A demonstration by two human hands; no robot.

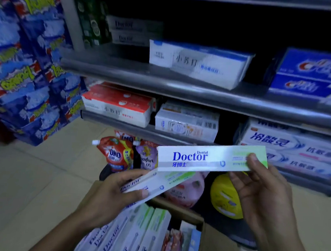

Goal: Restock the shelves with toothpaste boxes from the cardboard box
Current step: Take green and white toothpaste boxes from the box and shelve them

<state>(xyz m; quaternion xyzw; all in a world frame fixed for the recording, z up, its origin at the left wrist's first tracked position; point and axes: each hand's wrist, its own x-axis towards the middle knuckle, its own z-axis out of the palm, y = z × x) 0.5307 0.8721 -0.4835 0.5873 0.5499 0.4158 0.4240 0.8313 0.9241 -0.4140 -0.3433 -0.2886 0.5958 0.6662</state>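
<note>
My right hand (261,187) pinches the green end of a white "Dental Doctor" toothpaste box (203,158), held level in front of the lower shelf. My left hand (114,192) grips a second Doctor box (157,181), tilted, just above the open cardboard box (209,242). Several more Doctor boxes (131,233) stand on edge inside the cardboard box. Two matching Doctor boxes (127,31) lie stacked at the back left of the middle shelf (164,74).
Blue-white toothpaste packs (199,63) and blue boxes (309,74) fill the middle shelf. Red, white and blue packs (119,105) sit on the lower shelf. Detergent pouches (116,153) and a yellow pouch (226,197) lie on the floor. Stacked blue detergent packs (27,62) rise at left.
</note>
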